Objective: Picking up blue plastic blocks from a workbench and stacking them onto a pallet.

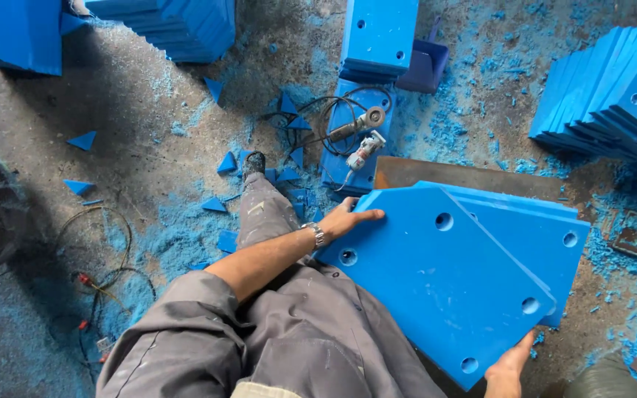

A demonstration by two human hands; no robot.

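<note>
A large flat blue plastic plate with clipped corners and round holes (436, 284) lies tilted across the centre right of the frame, resting on a second blue plate of the same kind (547, 228) beneath it, which in turn sits on a rusty brown metal sheet (436, 173).

The left hand (348, 220) lies at the plate's upper left edge, fingers (369, 215) together and stretched flat over the rim, a metal wristwatch (317, 234) on the wrist.

The right hand (509, 367) shows at the bottom edge of the frame, its fingers closed on the plate's lower right edge, thumb on top.

Grey work trousers (289, 332) fill the lower centre, one leg reaching up to a dark shoe (253, 163).

Just above the plates, on a narrow blue panel (348, 147), lie two handheld power tools with cables (359, 136).

Stacks of blue plates stand at the upper left (178, 26), upper centre (379, 33) and upper right (613, 96).

Small blue triangular offcuts (82, 140) and blue shavings (171, 236) are scattered over the dirty concrete floor (134, 96).
</note>
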